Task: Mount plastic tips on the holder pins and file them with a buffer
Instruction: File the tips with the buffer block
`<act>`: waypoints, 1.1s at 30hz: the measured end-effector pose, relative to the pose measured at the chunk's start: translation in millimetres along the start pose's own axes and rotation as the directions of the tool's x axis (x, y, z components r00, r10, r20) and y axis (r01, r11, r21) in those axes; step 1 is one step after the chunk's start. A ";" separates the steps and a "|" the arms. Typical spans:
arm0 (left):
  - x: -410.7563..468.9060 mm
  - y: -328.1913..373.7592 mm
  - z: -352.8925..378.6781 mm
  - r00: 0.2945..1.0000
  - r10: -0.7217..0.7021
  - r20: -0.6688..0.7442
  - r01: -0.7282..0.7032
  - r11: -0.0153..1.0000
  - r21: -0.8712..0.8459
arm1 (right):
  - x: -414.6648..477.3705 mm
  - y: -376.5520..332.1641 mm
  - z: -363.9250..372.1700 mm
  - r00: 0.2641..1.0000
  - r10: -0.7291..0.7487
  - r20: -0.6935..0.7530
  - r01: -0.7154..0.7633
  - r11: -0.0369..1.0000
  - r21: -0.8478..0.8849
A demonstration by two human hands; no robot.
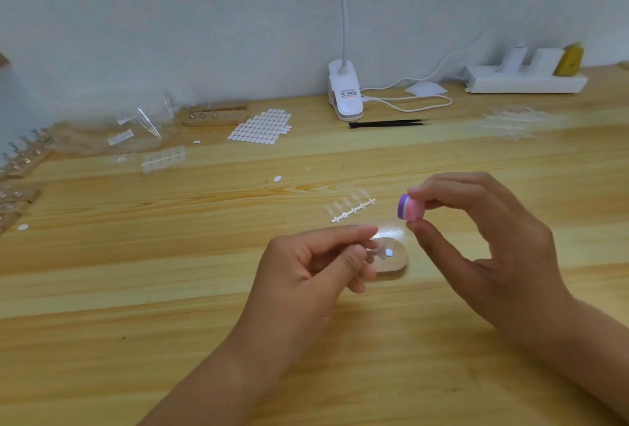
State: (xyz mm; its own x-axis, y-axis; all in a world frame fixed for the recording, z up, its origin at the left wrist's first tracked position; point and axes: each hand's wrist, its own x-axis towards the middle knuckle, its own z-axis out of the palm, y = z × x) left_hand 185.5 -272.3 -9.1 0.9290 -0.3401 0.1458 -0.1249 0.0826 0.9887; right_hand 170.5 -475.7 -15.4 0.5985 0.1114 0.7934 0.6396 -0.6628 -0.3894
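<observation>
Holder pin (373,253) sitting over the oval wooden base (396,264) at mid-table; too blurred to tell whether a tip is seated on it. Strip of clear tips (352,209) lying just beyond, unmounted. Left hand (316,262) pinching the pin, fingers curled. Right hand (486,238) pinching the pink-and-purple buffer (407,208) just above; filing seemingly not begun.
</observation>
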 end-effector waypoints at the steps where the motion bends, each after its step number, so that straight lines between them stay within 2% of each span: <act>1: -0.4 -1.0 0.8 1.000 0.016 -0.007 -0.016 0.999 0.046 | 0.6 0.5 -0.7 1.000 0.005 -0.001 -0.005 1.000 0.002; 7: -3.4 0.3 2.5 0.993 0.111 0.040 -0.117 0.974 0.192 | 1.3 -4.3 -2.2 0.999 -0.044 -0.003 0.044 0.999 -0.024; 14: -4.8 3.5 0.8 0.998 0.068 0.008 -0.068 0.993 0.097 | -4.6 -19.4 2.6 0.973 -0.227 0.043 0.227 0.974 0.002; 18: -6.2 8.3 1.6 0.998 0.065 0.002 -0.065 0.997 0.052 | -2.7 -7.7 1.1 0.976 -0.192 0.099 0.201 0.976 -0.089; 21: -7.1 10.3 1.7 0.999 0.037 -0.004 -0.037 0.997 0.071 | -0.3 -6.7 -0.5 0.991 -0.125 0.047 0.129 0.989 -0.076; 24: -8.2 11.0 3.7 0.999 0.054 0.001 -0.054 0.996 0.073 | -2.7 -18.9 3.9 0.975 -0.222 0.027 0.223 0.975 -0.009; 26: -8.9 12.2 5.2 0.997 0.075 -0.010 -0.074 0.994 0.080 | -3.5 -21.2 3.8 0.961 -0.271 0.056 0.273 0.962 -0.026; 30: -7.6 10.6 3.7 0.999 0.045 -0.028 -0.043 0.997 0.060 | 0.7 -11.2 -2.7 0.971 -0.229 0.072 0.235 0.967 -0.097; 33: -7.8 11.5 5.0 0.998 0.057 -0.018 -0.056 0.997 0.056 | 0.8 -16.9 -0.4 0.970 -0.241 0.042 0.244 0.968 -0.061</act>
State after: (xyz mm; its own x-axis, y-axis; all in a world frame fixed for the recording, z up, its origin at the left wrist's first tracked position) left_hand 175.1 -273.4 1.2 0.9265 -0.3181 0.2012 -0.1958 0.0491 0.9794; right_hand 160.0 -464.7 -8.0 0.4458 0.2987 0.8438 0.7357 -0.6593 -0.1553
